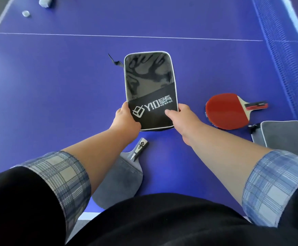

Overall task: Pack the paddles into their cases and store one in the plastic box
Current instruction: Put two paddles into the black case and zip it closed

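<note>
A black paddle case [150, 82] with a white logo and a clear window lies lengthwise in the middle of the blue table. My left hand [126, 118] grips its near left corner and my right hand [182, 118] grips its near right corner, thumb on top. A grey-faced paddle [119, 180] lies below the case near the table's front edge, handle pointing away from me. A red paddle [226, 110] rests to the right, handle pointing right. A second case [286, 135], grey side up, lies at the far right.
The table net [283, 59] runs along the right side. A small white round object [26, 13] and a pale blurred item [45, 0] sit at the far left corner. A white line [127, 36] crosses the table beyond the case.
</note>
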{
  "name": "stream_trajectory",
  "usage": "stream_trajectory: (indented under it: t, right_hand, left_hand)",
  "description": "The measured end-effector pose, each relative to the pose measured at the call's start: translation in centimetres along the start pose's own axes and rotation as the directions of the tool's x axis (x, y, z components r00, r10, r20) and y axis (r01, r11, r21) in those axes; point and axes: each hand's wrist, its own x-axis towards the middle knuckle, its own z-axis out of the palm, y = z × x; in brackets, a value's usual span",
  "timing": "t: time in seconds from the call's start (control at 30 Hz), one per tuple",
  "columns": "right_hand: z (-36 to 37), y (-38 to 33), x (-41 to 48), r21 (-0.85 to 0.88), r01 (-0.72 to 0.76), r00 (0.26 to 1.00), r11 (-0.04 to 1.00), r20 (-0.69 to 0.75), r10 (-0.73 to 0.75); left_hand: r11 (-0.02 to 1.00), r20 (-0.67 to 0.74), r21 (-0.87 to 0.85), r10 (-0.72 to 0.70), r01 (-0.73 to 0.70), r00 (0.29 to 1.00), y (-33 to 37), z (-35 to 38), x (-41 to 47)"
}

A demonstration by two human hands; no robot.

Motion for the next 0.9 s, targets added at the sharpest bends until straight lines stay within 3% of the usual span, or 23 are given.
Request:
stream_trajectory:
  t: [0.13,0.33,0.67,0.9]
  right_hand:
    - [-5.2,3.4,-3.8,0.013,0.012,1.000,1.000,-0.006,-0.012]
    - [-12.2,10.7,-9.3,-0.036,-0.087,0.996,0.996,0.022,0.088]
    - [-16.1,19.4,-13.1,-0.070,-0.286,0.950,0.956,0.109,0.292]
    - [-16.2,19.0,-14.7,-0.107,-0.153,0.976,0.982,0.139,0.167]
  left_hand:
    - [0.999,0.028,0.019,0.048,-0.049,0.998,2.2,3.8,-4.6]
    - [0.994,0.121,0.105,0.013,-0.026,0.993,2.7,11.6,-12.0]
    - [0.969,0.208,0.241,-0.099,0.047,0.973,1.2,18.7,-19.0]
    - [0.934,0.186,0.324,-0.219,0.151,0.958,1.3,18.4,-20.3]
